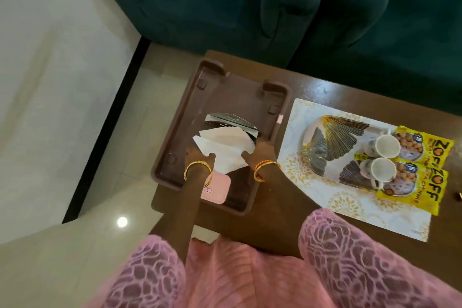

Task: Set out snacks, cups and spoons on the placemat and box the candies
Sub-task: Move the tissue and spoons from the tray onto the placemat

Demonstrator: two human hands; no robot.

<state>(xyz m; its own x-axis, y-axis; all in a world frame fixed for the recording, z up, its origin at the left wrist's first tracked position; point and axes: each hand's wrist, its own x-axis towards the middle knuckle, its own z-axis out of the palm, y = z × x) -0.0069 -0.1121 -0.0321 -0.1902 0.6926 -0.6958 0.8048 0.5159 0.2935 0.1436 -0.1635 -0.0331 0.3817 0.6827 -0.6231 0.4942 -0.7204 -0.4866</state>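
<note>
A brown plastic tray [215, 90] sits at the left end of the wooden table. Inside it lie folded white napkins [225, 147], a dark packet [231, 121] behind them and a pink box [216, 187] under my left wrist. My left hand [198, 155] and my right hand [260, 151] both grip the edges of the white napkins. To the right, a patterned placemat [315, 192] carries a gold leaf-shaped dish [332, 142], two white cups [382, 147] [380, 170] and two yellow snack packets [430, 147] [415, 190].
A dark green sofa [275, 2] stands right behind the table [275, 220]. Pale tiled floor with a black strip [107, 130] lies to the left. A small gold object [459, 195] shows at the right edge. My pink lace sleeves fill the bottom.
</note>
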